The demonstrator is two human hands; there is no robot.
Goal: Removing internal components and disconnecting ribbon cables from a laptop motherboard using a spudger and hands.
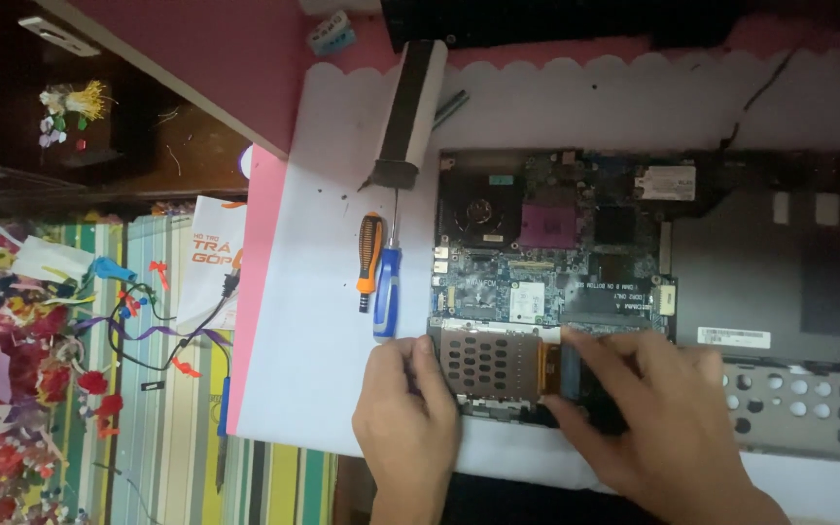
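Left hand (405,413) fingers curled on edge of perforated metal cage (488,362), front-left of opened laptop (653,292); right hand (648,408) fingers pinch a black part beside it. Screwdrivers (381,272) lie left on the counter (313,321).

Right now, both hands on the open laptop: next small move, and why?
Probably ease the perforated metal cage upward. The left hand pinches its left edge and the right hand presses by the orange ribbon; both screwdrivers lie set aside on the white sheet.
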